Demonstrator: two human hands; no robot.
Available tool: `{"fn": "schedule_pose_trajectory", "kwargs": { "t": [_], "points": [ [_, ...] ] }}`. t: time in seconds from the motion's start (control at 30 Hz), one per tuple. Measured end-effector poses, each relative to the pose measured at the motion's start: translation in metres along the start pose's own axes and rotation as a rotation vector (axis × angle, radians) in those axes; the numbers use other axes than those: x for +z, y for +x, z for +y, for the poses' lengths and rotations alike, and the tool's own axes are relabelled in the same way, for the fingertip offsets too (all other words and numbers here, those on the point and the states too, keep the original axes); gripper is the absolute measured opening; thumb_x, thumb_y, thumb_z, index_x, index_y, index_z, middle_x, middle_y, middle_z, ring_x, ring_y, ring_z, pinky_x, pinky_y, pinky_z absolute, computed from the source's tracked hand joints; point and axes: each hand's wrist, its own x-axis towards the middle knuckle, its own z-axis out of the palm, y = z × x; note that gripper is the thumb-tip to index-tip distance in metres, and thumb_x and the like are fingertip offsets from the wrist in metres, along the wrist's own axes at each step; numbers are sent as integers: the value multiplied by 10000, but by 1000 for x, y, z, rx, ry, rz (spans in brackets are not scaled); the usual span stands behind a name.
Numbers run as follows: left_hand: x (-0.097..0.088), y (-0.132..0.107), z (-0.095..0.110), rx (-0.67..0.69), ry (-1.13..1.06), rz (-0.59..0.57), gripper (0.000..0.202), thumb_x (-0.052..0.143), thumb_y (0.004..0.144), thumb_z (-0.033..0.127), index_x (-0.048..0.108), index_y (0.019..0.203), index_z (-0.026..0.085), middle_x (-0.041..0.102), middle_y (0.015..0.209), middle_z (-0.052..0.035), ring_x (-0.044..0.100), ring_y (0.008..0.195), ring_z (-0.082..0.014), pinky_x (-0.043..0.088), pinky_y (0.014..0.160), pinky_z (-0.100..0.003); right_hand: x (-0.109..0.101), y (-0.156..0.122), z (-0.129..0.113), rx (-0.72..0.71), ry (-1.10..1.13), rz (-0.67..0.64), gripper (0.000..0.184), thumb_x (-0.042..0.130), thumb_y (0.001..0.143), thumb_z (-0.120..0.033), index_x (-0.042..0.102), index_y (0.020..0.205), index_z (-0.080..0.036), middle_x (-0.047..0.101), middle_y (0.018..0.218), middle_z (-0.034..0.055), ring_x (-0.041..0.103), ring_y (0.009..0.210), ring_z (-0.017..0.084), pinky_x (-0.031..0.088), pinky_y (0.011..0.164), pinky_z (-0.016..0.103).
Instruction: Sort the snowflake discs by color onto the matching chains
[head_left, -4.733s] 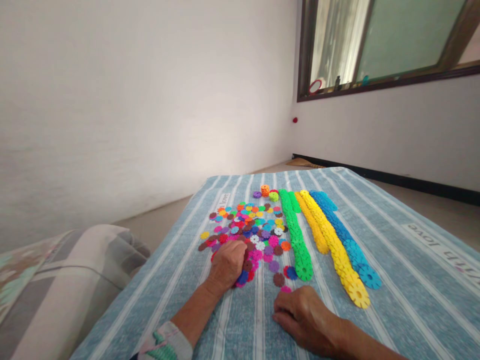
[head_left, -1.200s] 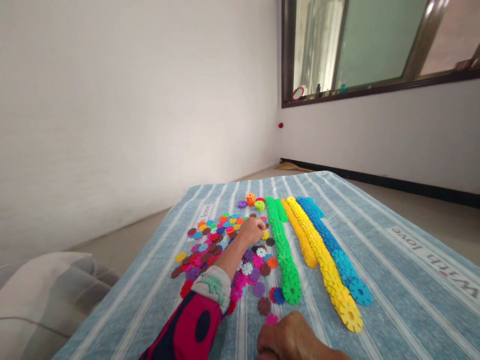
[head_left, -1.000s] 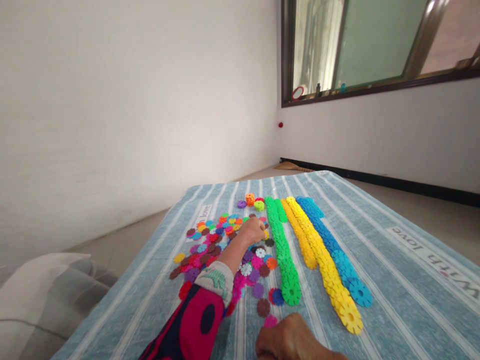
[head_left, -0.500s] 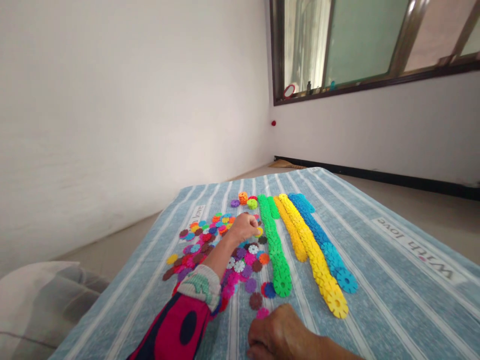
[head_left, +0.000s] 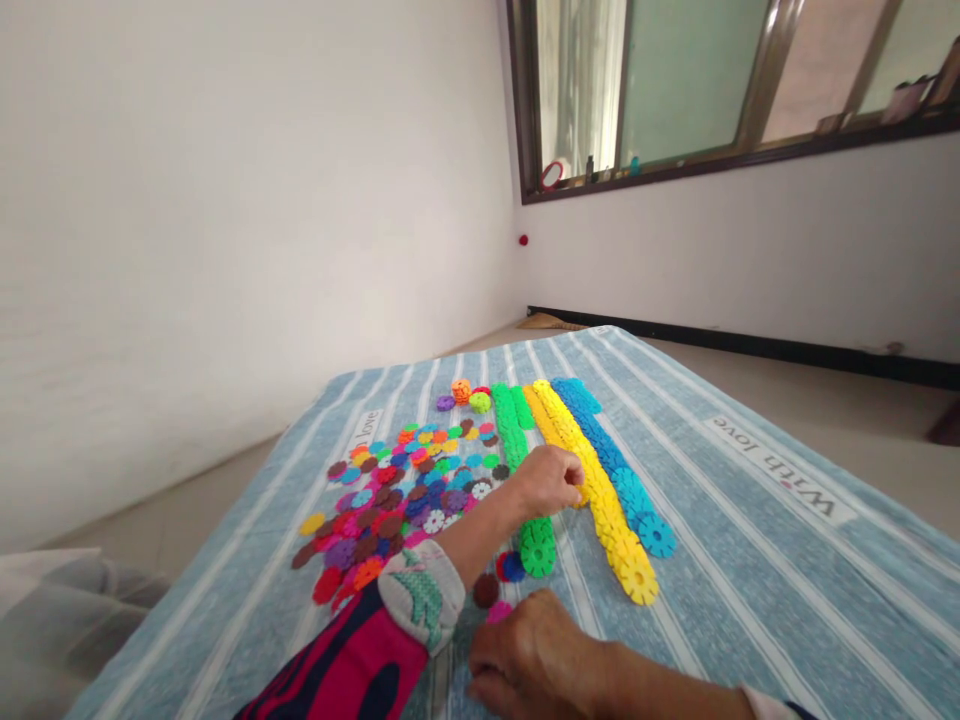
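My left hand (head_left: 551,480) reaches across the green row (head_left: 516,445) of flower-shaped plastic discs. Its fingers are pinched shut at the near end of the shorter yellow row (head_left: 541,420), apparently on a yellow disc. A longer yellow row (head_left: 609,520) and a blue row (head_left: 622,480) lie to the right. A loose pile of mixed-colour discs (head_left: 397,490) spreads to the left of my forearm. My right hand (head_left: 532,655) rests on the cloth near the bottom edge with curled fingers, just behind a pink disc (head_left: 499,610) and a brown disc (head_left: 485,590).
Everything lies on a blue striped cloth (head_left: 750,560) printed "With love". A grey cushion (head_left: 67,620) sits at the lower left. White walls stand behind and left, and a window (head_left: 712,80) with small items on its sill is at the upper right.
My left hand left the loose pile, pinched shut at a yellow disc, and crossed right over the green row to the yellow row. My right hand stayed put. The camera turned right.
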Motion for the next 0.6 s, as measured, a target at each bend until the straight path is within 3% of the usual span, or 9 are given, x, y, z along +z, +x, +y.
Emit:
{"fn": "schedule_pose_trajectory", "kwargs": {
  "t": [0.23,0.6],
  "points": [
    [9,1,5,51,181,-31,223,540,667,110,737,765,147,676,708,-12,569,668,-139,386,623,-233,-4,0,0,2,4,-16,251,502,890,-403,646,808,-215,708,734,-3,606,598,138,200,464,273],
    [11,-4,-20,91,63,157,178,533,627,82,678,719,133,641,732,-23,544,664,-120,392,632,-216,-6,-4,-3,36,49,-7,204,546,872,-362,656,799,-207,719,718,10,636,618,143,248,488,266]
  ]
}}
